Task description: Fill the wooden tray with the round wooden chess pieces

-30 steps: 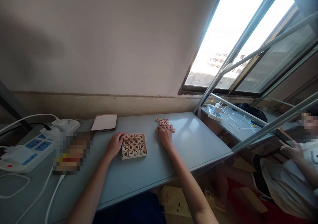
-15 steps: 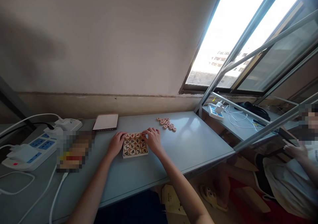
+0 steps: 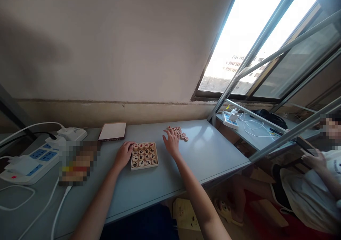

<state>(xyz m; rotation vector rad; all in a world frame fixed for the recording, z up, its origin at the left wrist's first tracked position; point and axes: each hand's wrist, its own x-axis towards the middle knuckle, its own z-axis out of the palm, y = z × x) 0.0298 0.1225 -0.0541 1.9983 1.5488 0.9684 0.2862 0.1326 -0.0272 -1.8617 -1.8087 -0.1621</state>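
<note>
A shallow box (image 3: 144,168) lies on the table, filled with rows of round wooden Chinese chess pieces (image 3: 144,157). Black characters mark most of these, with red ones along the far row. My left hand (image 3: 124,154) grips the box's left side near its far corner, fingers bent against the edge. Away to the right, my right hand (image 3: 171,143) is open with its fingers spread, its tips over the near-left part of a loose cluster of chess pieces (image 3: 183,136). The hand partly covers that cluster, and I see nothing held in it.
A box lid (image 3: 112,131) lies behind my left hand. Power strips (image 3: 39,160) with white cables and a blurred-out object (image 3: 80,163) occupy the table's left side. A metal bed frame (image 3: 234,80) rises at the right, where a person (image 3: 306,186) sits holding a phone.
My right hand has left the box's far right corner and moved right to the loose pieces, its fingers spreading. A red piece now shows in that corner. My left hand stays at the box.
</note>
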